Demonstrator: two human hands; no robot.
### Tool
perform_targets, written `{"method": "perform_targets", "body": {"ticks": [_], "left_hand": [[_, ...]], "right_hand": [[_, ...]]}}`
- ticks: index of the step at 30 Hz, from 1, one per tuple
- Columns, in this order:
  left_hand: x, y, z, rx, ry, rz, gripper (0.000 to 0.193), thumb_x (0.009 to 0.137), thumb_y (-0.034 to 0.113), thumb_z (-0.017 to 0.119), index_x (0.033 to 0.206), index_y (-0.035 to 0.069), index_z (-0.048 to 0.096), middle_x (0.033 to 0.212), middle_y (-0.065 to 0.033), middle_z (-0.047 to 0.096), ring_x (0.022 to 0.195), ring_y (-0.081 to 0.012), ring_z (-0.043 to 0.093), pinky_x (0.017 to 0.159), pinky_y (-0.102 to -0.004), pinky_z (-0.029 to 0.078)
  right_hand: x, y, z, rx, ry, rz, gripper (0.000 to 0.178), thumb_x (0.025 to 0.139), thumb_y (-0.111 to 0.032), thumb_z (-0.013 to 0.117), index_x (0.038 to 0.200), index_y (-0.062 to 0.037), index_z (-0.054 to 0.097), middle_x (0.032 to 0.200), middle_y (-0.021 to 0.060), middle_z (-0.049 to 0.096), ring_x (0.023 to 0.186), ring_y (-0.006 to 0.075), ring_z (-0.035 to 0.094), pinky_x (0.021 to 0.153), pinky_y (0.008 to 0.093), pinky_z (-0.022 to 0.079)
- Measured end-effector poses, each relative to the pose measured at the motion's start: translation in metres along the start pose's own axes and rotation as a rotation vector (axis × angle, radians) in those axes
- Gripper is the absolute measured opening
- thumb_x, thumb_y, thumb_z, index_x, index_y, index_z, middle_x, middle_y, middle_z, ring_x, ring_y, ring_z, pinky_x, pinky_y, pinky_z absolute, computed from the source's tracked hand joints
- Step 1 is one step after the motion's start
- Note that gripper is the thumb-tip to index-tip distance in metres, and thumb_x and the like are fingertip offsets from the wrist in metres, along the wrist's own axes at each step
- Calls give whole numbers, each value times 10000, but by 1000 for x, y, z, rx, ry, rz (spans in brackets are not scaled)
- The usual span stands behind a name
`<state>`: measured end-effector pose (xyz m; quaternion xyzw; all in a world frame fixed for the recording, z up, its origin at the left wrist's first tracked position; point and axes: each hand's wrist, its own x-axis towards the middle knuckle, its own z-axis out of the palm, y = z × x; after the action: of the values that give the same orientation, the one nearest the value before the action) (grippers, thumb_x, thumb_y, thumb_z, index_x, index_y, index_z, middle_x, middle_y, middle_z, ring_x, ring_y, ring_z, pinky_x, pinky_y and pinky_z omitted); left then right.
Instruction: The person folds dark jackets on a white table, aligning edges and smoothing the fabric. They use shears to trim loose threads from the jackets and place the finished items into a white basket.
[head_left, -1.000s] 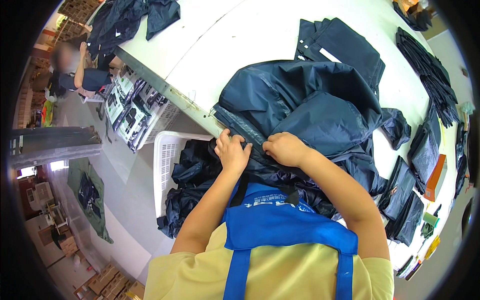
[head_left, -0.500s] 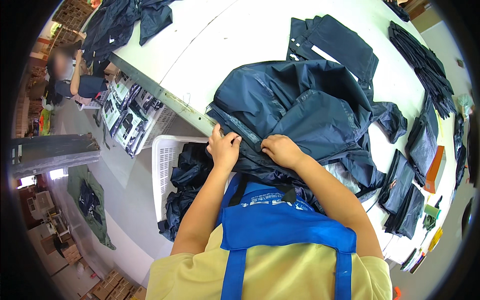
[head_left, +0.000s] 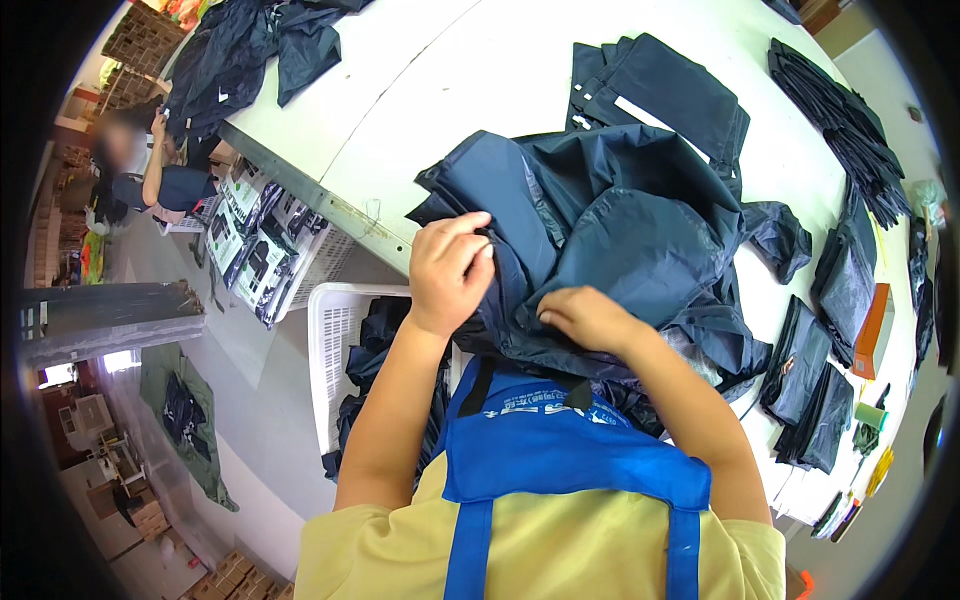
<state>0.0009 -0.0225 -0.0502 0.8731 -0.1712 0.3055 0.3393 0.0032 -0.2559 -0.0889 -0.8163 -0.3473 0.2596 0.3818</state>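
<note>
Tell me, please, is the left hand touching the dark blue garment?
Touching: the head view shows the left hand pinching the dark blue garment at its edge.

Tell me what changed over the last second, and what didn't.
The left hand slid along the edge of the dark blue garment and now pinches a fold of it. The right hand moved in and presses flat on the cloth. The garment bunched closer to the body. The white basket and folded stacks stayed put.

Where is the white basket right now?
In the head view the white basket sits lower left of centre, below the table edge, beside the left hand, with dark fabric piled inside.
</note>
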Motion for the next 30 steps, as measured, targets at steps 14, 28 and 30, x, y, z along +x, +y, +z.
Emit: {"method": "perform_targets", "body": {"ticks": [14, 28, 30], "left_hand": [[49, 64, -9, -323, -127, 217, 221, 713, -42, 706, 885, 56, 609, 953, -80, 699, 806, -251, 643, 728, -340, 499], [53, 73, -13, -355, -182, 262, 212, 724, -41, 690, 896, 49, 607, 946, -98, 704, 786, -267, 631, 719, -355, 488], [54, 72, -12, -354, -184, 267, 208, 724, -35, 689, 894, 51, 607, 942, -100, 704, 787, -270, 630, 723, -360, 486]], "right_hand": [[-14, -106, -123, 287, 90, -13, 297, 832, -57, 664, 943, -13, 392, 765, 144, 626, 740, 250, 637, 679, 322, 487], [-15, -102, -132, 245, -5, -28, 284, 833, -75, 676, 926, -18, 413, 773, 144, 636, 706, 245, 613, 647, 332, 476], [-17, -103, -133, 241, -17, -34, 292, 825, -63, 685, 926, -20, 413, 771, 132, 636, 702, 214, 605, 645, 318, 471]]}}
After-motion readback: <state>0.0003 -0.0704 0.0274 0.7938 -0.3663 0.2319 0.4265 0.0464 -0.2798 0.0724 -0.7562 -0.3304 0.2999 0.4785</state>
